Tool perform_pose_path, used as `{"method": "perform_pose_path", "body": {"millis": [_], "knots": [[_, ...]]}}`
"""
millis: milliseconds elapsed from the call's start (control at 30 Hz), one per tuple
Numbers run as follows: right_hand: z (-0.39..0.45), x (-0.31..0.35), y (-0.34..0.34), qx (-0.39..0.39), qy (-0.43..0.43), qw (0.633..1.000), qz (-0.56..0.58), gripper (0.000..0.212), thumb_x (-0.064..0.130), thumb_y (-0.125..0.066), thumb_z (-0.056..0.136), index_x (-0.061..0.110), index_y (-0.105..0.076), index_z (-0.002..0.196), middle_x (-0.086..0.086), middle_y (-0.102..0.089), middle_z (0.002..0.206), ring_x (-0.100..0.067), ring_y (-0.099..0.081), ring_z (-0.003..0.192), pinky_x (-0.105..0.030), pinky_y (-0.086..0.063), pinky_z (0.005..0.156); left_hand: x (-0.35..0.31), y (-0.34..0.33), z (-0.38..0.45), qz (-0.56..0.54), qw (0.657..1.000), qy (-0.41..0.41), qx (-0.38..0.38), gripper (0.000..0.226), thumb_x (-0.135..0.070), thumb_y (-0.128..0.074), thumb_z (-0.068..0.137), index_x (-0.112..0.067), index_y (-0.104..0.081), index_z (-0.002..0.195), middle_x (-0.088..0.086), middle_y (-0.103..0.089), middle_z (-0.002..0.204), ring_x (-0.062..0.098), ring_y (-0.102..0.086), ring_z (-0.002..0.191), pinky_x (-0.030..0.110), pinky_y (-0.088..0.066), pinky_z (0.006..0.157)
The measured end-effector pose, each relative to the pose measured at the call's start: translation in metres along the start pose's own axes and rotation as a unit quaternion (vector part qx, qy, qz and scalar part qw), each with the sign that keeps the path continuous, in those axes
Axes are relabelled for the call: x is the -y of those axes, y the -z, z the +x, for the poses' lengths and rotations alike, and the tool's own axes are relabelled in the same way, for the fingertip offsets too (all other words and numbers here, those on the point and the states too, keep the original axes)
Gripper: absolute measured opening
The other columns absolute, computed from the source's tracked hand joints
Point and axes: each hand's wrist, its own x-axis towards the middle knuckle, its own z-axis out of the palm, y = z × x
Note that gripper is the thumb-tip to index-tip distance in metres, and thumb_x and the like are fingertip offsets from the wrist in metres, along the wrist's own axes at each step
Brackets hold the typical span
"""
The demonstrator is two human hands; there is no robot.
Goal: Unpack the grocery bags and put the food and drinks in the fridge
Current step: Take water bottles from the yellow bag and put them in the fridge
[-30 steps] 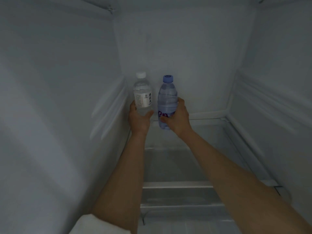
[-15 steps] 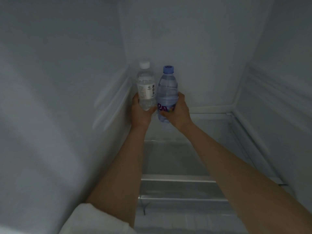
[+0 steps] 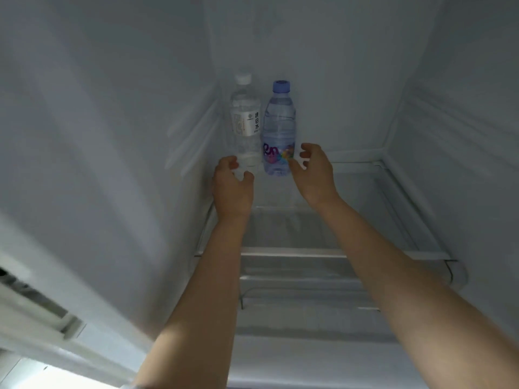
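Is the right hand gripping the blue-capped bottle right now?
No, the right hand hangs open beside the blue-capped bottle, which stands alone on the shelf.

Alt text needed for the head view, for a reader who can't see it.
Two water bottles, a white-capped bottle and a blue-capped bottle, stand upright side by side at the back left of a fridge shelf. The left hand and right hand hover just before them, fingers loosely curled.
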Motion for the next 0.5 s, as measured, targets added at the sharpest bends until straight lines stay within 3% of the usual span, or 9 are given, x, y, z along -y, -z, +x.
{"method": "perform_pose_path", "body": {"millis": [133, 267, 367, 500], "knots": [[-0.048, 0.012, 0.014, -0.029, 0.022, 0.999, 0.004, 0.035, 0.011, -0.061, 0.089, 0.001, -0.054, 0.122, -0.016, -0.059, 0.118, -0.029, -0.06, 0.104, -0.039, -0.048, 0.095, -0.019, 0.017, -0.046, -0.023, 0.999, -0.04, -0.003, 0.023, -0.005, -0.061, 0.087, -0.004, -0.065, 0.11, 0.009, -0.068, 0.096, 0.017, -0.062, 0.086, 0.02, -0.047, 0.078], [-0.116, 0.019, 0.024, -0.096, 0.049, 0.994, -0.004, 0.029, 0.009, -0.056, 0.088, 0.004, -0.059, 0.116, -0.012, -0.067, 0.109, -0.023, -0.064, 0.1, -0.041, -0.05, 0.091, -0.029, 0.041, -0.1, -0.053, 0.996, -0.06, 0.036, 0.02, -0.018, -0.058, 0.086, -0.011, -0.068, 0.102, 0.007, -0.071, 0.087, 0.024, -0.067, 0.083, 0.039, -0.054, 0.077], [-0.179, 0.023, 0.034, -0.118, 0.045, 0.992, -0.008, 0.03, 0.012, -0.051, 0.088, 0.007, -0.059, 0.116, -0.007, -0.066, 0.107, -0.018, -0.063, 0.102, -0.038, -0.05, 0.093, -0.028, 0.066, -0.147, -0.059, 0.991, -0.068, 0.1, 0.022, -0.027, -0.056, 0.086, -0.02, -0.066, 0.104, 0.002, -0.07, 0.088, 0.022, -0.066, 0.084, 0.041, -0.054, 0.08], [-0.269, 0.019, 0.04, -0.155, 0.028, 0.988, -0.005, 0.03, 0.018, -0.05, 0.089, 0.004, -0.06, 0.114, -0.008, -0.067, 0.105, -0.019, -0.064, 0.102, -0.041, -0.05, 0.092, -0.015, 0.106, -0.211, -0.04, 0.982, -0.069, 0.173, 0.017, -0.022, -0.059, 0.092, -0.02, -0.066, 0.107, -0.003, -0.07, 0.093, 0.017, -0.064, 0.091, 0.038, -0.052, 0.085]]}}
